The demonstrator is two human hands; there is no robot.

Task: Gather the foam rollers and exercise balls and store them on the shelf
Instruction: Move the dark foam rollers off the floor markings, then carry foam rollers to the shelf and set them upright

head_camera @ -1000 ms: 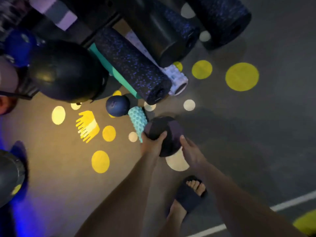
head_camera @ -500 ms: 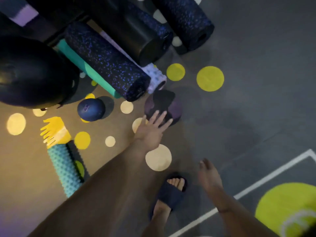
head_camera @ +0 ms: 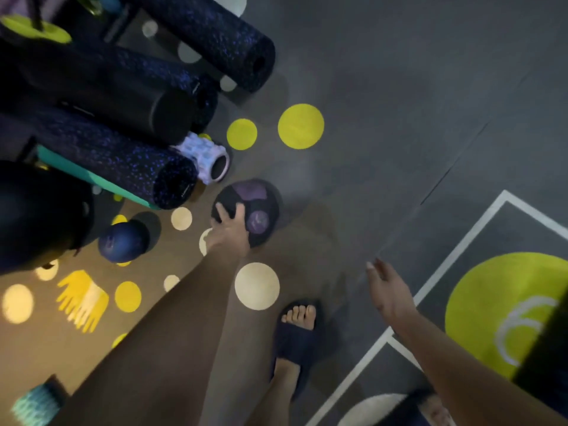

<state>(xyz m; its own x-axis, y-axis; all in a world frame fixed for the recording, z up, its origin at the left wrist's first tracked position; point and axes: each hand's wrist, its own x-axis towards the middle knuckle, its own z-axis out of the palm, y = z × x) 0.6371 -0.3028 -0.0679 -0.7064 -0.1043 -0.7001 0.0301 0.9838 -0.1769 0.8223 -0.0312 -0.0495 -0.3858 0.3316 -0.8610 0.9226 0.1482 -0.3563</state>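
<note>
- Head view, far left: a teal ridged roller (head_camera: 37, 405) lies on the floor (head_camera: 399, 118) at the lower left corner, well apart from the rest. A large black ball (head_camera: 40, 210) sits at the left edge, with a small navy ball (head_camera: 123, 242) just beside it.
- Upper left: dark speckled foam rollers (head_camera: 123, 161) lie piled side by side, with a white grid roller (head_camera: 210, 158) at their near end. Whether they rest on a shelf is unclear.
- Centre: the left grip (head_camera: 229, 230) lies on the purple-and-black ball (head_camera: 256, 210), fingers spread over its top and touching it. The ball is on the floor just beside the white grid roller.
- Right: the right grip (head_camera: 388, 290) hangs spread and empty, well apart from the ball.
- Judgement: gathering this ball is the step in hand. The next move probably calls for the right grip on the ball's far side, so both can lift it.
</note>
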